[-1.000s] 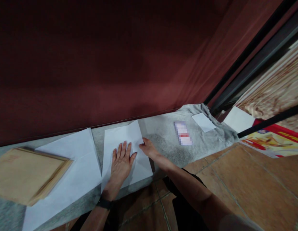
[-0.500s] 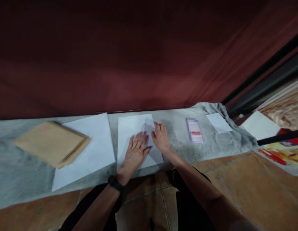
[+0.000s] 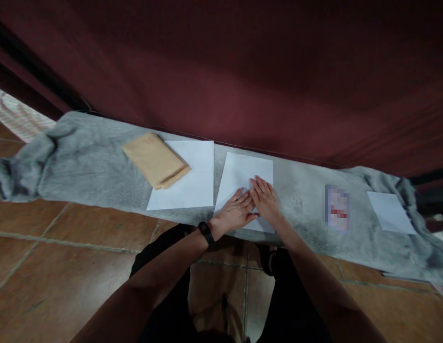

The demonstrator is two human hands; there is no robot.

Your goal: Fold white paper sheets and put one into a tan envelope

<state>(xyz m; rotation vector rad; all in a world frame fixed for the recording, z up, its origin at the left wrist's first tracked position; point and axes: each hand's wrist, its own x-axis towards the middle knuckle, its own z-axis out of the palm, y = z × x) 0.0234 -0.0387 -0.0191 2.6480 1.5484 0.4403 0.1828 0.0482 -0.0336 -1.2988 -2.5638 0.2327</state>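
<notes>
"What fills most of the view?"

"That dark red backing [image 3: 207,95], broad and dull; I can't tell whether it's fabric or board. Below are the brown floor tiles [image 3: 88,262], angular, with pale, rough joints. Between them runs the long tabletop [image 3: 88,166], covered in something soft, grey and mottled that bunches into thick folds at both ends."

"And the paper the person is touching?"

"The white sheet [image 3: 242,166] lies flat on the tabletop, right beneath both hands. The left hand [image 3: 235,213] rests across its lower part, fingers stretched out, gripping nothing. The right hand [image 3: 266,200] is also flattened and loose, lying over the sheet's right edge, its fingers meeting the left one's fingertips."

"How does the sheet look?"

"Plain and smooth, straight-edged, greyed by shadow around the fingers. I can't tell if it's one layer or several."

"What's beside it?"

"To the left, another white paper [image 3: 201,176], partly under a slanted stack of tan envelopes [image 3: 153,157]. Well off to the right, a small white card [image 3: 391,212], and nearer, a blurred pale item [image 3: 337,209] with a red streak. Smallest is the black wristband [image 3: 206,232] on the left wrist."
</notes>
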